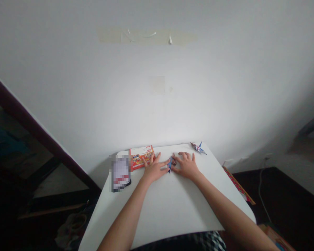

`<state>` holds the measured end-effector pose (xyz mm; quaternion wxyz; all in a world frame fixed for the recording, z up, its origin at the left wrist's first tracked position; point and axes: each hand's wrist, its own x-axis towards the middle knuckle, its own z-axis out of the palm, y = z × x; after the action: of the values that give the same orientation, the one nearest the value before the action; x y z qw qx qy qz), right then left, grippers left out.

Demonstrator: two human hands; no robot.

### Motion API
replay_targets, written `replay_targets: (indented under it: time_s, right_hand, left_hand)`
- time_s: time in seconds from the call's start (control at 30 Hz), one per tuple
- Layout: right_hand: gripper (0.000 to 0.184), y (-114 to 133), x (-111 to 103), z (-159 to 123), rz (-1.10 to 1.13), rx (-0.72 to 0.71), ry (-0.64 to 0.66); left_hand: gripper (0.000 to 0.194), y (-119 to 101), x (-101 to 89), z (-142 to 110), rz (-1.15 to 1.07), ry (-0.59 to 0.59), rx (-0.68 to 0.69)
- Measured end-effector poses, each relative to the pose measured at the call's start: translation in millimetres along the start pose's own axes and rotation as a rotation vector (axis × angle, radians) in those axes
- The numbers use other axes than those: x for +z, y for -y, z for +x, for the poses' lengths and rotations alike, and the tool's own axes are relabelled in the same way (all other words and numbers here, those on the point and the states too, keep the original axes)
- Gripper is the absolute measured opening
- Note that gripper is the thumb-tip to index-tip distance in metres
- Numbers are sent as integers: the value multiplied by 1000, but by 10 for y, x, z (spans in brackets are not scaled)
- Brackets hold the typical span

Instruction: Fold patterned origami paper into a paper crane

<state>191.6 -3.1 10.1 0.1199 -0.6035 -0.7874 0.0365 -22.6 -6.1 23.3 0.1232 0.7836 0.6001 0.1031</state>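
Observation:
A small blue and dark printed piece of folded paper [170,165] lies on the white table between my two hands. My left hand [153,169] has its thumb and index finger at the paper's left side, while its other fingers fan out toward a red and yellow printed packet [136,164]. From the right, my right hand [186,165] grips the paper's other side with thumb and index finger; the rest of its fingers are bent. Fingertips cover parts of the paper. A folded paper crane [199,147] sits at the table's far right corner.
A phone-like object with a pixelated face [121,173] lies on the table's left side. The white table [170,212] stands against a pale wall [157,115] bearing tape marks. A dark-framed opening [42,139] is at left; a cable [261,188] hangs at right.

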Motion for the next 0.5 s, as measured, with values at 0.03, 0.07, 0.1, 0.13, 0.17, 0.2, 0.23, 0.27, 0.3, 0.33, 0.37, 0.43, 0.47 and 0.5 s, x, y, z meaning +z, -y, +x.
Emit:
replay_targets:
  time_s: [0.03,0.07,0.1,0.13,0.17,0.2,0.23,0.27,0.3,0.33,0.37,0.43,0.47,0.5]
  right_hand:
    - [66,-2,-2,0,4,-1,3]
    - [66,-5,-4,-1,7,-1,5]
    - [66,-8,-5,-2,11,-2,6]
    - [67,-12,-6,-3,14,-5,8]
    - [67,-17,-6,-5,17,-8,10]
    - [67,-21,-5,-7,23,-9,11]
    - [67,-25,-2,-8,29,-11,12]
    - [67,-28,2,-9,37,-12,12]
    - [67,-28,8,-10,45,-10,11]
    - [66,-27,15,-10,52,-7,7]
    - [64,-24,23,-9,57,-4,1]
    - [59,-14,39,-3,59,10,-15]
    - [56,-9,47,2,58,21,-24]
    - [55,-6,53,7,56,34,-34]
  left_hand:
    - [45,-4,-4,-2,1,5,-4]
    - [45,-7,-8,-4,3,10,-8]
    - [45,-9,-10,-5,5,12,-10]
    - [45,-8,-10,-6,6,13,-11]
    - [45,-5,-10,-7,6,12,-10]
    - [46,0,-7,-7,4,12,-8]
    - [46,8,-4,-6,0,14,-4]
    - [46,15,1,-5,-5,20,1]
    - [47,23,7,-3,-10,28,5]
    - [47,28,14,0,-11,36,10]
    - [49,29,20,4,-7,35,14]
    - [57,20,35,12,16,0,11]
    - [62,11,43,16,29,-33,1]
    - [66,-1,52,21,38,-71,-11]
